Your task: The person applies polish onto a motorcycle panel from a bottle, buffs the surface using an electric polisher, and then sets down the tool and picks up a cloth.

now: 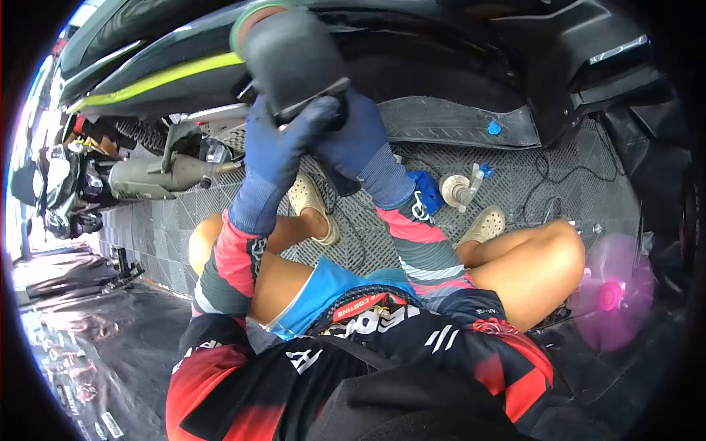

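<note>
Both my hands wear dark blue work gloves and close around a black power polisher [294, 59], blurred by motion. A round pad [246, 26] with a green and reddish rim shows at its upper left. My left hand [272, 140] wraps the tool from the left and below. Beside it, my right hand [353, 132] grips the other side. The pad is up against a glossy black vehicle panel [176, 77] with a yellow-green stripe [169, 72]; whether it touches the surface, I cannot tell. Some fingers are hidden behind the tool.
A black scuffed panel [456, 121] with a blue scrap [494, 128] runs under the bodywork. On the grey grid floor [397, 242] lie a blue cloth [425, 189], a round beige piece [454, 191] and a black cable [551, 176]. A pink fan [610, 295] spins at right; an exhaust [165, 176] sits left.
</note>
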`<act>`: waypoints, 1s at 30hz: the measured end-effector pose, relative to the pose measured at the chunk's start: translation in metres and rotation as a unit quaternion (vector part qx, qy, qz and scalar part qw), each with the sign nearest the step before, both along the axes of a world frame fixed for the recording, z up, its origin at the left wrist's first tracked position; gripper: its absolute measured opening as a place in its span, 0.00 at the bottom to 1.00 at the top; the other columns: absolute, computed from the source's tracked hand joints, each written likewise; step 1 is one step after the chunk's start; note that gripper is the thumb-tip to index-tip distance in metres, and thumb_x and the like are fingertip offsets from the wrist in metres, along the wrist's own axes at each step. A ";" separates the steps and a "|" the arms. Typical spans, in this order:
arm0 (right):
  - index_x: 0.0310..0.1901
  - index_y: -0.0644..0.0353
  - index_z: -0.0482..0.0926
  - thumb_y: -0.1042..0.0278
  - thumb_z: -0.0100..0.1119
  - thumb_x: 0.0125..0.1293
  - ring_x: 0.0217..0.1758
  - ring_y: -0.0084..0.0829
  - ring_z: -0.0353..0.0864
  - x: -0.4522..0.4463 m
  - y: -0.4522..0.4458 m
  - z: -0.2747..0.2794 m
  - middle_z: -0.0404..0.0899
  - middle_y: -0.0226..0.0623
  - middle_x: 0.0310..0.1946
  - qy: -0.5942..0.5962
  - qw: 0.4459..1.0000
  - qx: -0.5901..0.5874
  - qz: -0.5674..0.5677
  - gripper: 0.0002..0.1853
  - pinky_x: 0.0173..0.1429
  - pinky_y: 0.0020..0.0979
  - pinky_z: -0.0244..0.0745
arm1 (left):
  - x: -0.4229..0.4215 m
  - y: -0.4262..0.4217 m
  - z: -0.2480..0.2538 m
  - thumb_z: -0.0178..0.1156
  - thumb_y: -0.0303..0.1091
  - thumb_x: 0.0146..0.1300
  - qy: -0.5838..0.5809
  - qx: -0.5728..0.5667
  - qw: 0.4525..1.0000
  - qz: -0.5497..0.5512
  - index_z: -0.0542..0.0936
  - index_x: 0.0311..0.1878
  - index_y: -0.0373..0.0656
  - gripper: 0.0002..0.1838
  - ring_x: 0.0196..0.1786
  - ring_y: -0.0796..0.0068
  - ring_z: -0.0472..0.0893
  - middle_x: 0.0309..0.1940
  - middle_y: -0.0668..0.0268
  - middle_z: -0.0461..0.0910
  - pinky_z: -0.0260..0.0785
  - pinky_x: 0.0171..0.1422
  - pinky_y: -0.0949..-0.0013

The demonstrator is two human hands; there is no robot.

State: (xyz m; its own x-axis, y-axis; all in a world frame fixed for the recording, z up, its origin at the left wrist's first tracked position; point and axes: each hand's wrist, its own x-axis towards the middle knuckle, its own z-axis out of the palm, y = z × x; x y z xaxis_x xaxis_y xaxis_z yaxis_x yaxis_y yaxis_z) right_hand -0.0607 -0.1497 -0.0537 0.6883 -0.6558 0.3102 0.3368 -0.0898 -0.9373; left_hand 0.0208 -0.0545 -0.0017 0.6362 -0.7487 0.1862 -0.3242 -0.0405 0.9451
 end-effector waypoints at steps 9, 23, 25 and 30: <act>0.49 0.57 0.76 0.50 0.84 0.40 0.48 0.49 0.88 -0.013 -0.011 -0.046 0.85 0.47 0.41 -0.003 0.995 -0.008 -0.095 0.36 0.51 0.43 0.83 | -0.002 -0.027 -0.009 0.76 0.35 0.55 -0.019 0.082 0.990 -0.114 0.84 0.52 0.36 0.23 0.46 0.74 0.86 0.44 0.62 0.88 0.78 0.53 0.68; 0.55 0.55 0.77 0.51 0.76 0.52 0.46 0.47 0.87 -0.018 -0.034 -0.094 0.86 0.43 0.42 0.046 0.959 -0.169 -0.221 0.30 0.50 0.43 0.82 | -0.017 -0.082 -0.015 0.81 0.43 0.50 -0.085 0.165 0.963 -0.195 0.82 0.55 0.36 0.32 0.49 0.71 0.86 0.46 0.60 0.88 0.78 0.58 0.65; 0.58 0.52 0.80 0.54 0.66 0.64 0.53 0.40 0.85 -0.019 -0.033 -0.104 0.86 0.37 0.50 0.083 0.942 -0.230 -0.230 0.22 0.53 0.40 0.80 | -0.014 -0.088 -0.024 0.82 0.46 0.49 -0.073 0.157 0.961 -0.217 0.78 0.59 0.36 0.38 0.52 0.70 0.86 0.49 0.58 0.87 0.78 0.60 0.64; 0.74 0.52 0.66 0.48 0.51 0.74 0.73 0.45 0.69 -0.019 -0.021 -0.089 0.69 0.45 0.71 0.151 0.956 -0.188 -0.170 0.31 0.74 0.47 0.65 | -0.005 -0.085 -0.028 0.81 0.59 0.43 -0.204 0.194 0.947 -0.158 0.78 0.60 0.38 0.46 0.53 0.58 0.87 0.49 0.54 0.86 0.78 0.61 0.61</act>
